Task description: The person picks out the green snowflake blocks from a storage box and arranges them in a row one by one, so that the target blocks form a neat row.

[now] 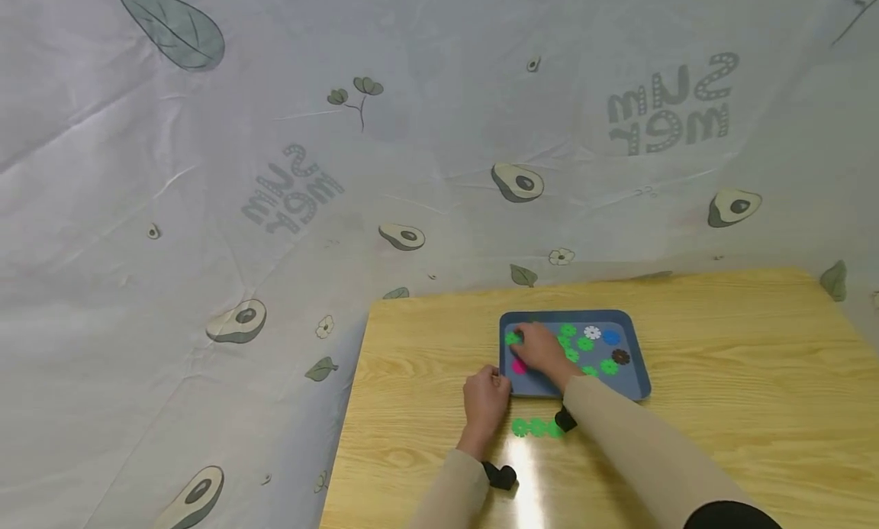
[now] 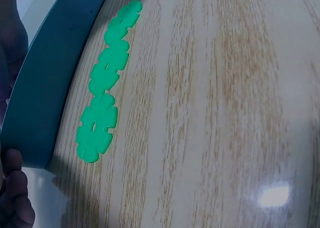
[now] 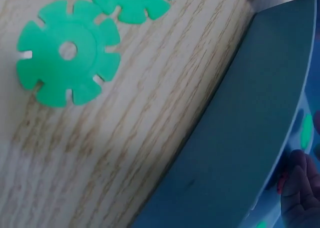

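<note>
The right hand (image 1: 539, 348) has bent fingers beside a green disc (image 1: 511, 338) in the blue tray (image 1: 630, 382); the left hand (image 1: 486, 398) is at its near left corner. Whether either grips, I can't tell — best steady the tray, pinching discs by their rims.

The head view looks forward and down from afar; both wrist views look closely down at the table (image 2: 210, 98), sharing green discs (image 2: 111, 60) and tray (image 3: 235, 123).
</note>
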Available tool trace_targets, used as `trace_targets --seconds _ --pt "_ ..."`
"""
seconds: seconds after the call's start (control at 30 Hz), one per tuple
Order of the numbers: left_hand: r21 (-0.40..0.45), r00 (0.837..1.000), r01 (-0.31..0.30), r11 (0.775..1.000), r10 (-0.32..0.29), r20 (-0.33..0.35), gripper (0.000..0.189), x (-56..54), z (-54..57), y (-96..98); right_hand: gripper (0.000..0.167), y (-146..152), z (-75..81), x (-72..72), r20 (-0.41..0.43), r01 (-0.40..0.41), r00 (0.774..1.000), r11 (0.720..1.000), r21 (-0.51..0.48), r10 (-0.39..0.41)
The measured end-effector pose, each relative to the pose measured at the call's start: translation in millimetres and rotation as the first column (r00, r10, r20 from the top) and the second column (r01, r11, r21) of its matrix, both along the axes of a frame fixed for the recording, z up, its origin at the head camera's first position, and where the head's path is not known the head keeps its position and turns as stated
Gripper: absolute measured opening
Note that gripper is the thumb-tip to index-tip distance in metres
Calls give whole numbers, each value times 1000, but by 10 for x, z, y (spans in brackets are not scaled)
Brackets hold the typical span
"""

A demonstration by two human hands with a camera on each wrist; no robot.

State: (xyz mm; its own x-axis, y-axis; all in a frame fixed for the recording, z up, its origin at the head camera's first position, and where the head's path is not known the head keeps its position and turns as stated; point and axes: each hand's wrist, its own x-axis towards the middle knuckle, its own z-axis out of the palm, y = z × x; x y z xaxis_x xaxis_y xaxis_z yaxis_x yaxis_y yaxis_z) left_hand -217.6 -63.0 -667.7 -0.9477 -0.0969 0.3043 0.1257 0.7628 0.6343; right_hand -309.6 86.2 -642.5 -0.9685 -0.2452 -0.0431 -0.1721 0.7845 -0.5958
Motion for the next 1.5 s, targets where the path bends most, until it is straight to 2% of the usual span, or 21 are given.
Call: trace_targets --seconds 0.27,0.53,0.73,0.87,1.03,1.17,1.33,1.5 --pt "-7 1000 -2 1000 2 -17 5 37 -28 100 45 51 7 -6 81 32 996 996 86 -39" --pt "-12 999 -13 1000 12 -31 8 60 -70 144 48 78 -77 -5 53 21 998 996 89 -25" --pt "-9 999 -10 1000 10 -44 7 93 -82 182 37 92 -122 3 26 15 1000 995 101 -17" --pt "-10 998 -4 1000 3 -63 8 85 -96 186 35 98 -106 -20 43 11 999 992 127 -16" --pt "-47 995 -16 999 11 -95 6 44 -129 173 31 116 -50 -36 80 42 996 997 63 -47" --pt "-48 996 -9 999 5 -84 7 31 -122 154 25 131 -11 -10 92 73 993 997 -2 -73" --pt "-41 997 -4 999 1 -73 7 38 -81 100 19 146 56 71 78 99 993 991 -85 -92" --pt "-42 996 -18 999 14 -86 6 16 -42 1 20 146 146 144 35 93 996 982 -162 -88"
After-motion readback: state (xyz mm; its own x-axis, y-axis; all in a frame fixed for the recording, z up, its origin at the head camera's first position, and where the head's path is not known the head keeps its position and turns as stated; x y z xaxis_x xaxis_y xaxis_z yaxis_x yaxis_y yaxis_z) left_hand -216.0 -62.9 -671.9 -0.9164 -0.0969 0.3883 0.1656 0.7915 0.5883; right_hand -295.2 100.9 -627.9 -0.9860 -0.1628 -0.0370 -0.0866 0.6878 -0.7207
